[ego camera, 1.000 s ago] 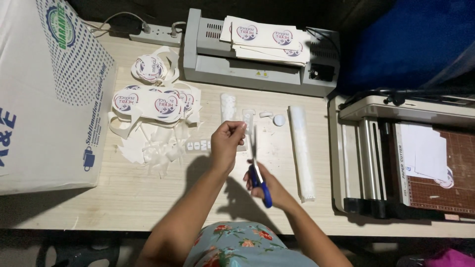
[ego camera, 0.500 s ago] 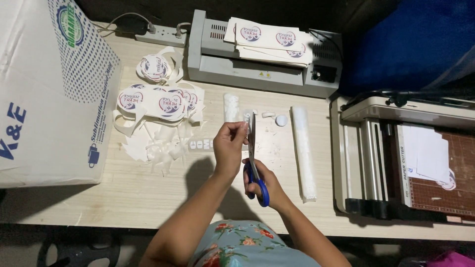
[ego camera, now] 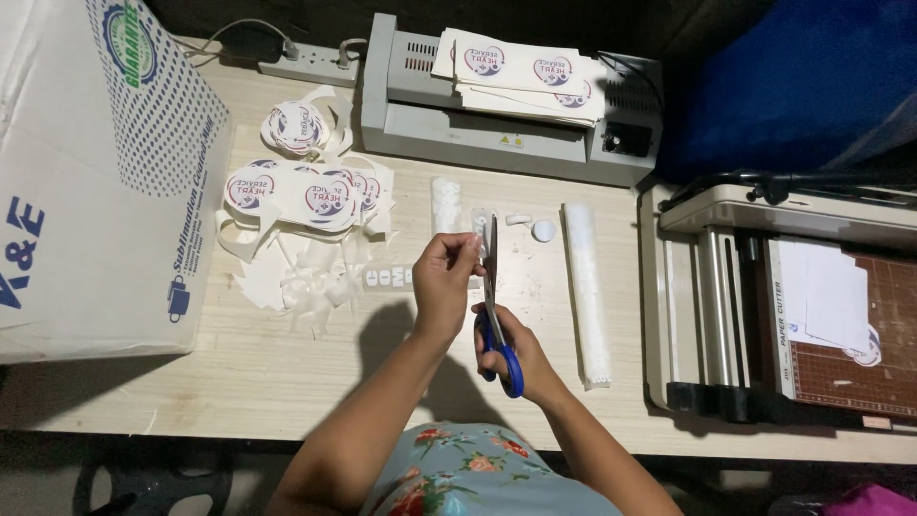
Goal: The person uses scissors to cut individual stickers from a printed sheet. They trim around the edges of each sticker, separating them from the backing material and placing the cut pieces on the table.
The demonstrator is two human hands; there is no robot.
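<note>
My left hand [ego camera: 442, 284] pinches a small clear, laminated piece [ego camera: 475, 232] above the wooden table [ego camera: 287, 363]. My right hand [ego camera: 516, 349] grips blue-handled scissors [ego camera: 495, 306], with the blades pointing away from me and lying against the edge of that piece. Both hands are close together at the middle of the table. A small strip of white tabs [ego camera: 385, 277] lies just left of my left hand.
A grey laminator [ego camera: 497, 124] with printed sheets [ego camera: 521, 72] stands at the back. Cut round stickers [ego camera: 301, 191] and paper scraps [ego camera: 296, 282] lie to the left, by a large white box [ego camera: 86, 182]. A long clear strip [ego camera: 585, 287] and a paper cutter [ego camera: 783, 306] are on the right.
The hands and scissors have stayed almost in place; the scissor blades have closed a little along the piece.
</note>
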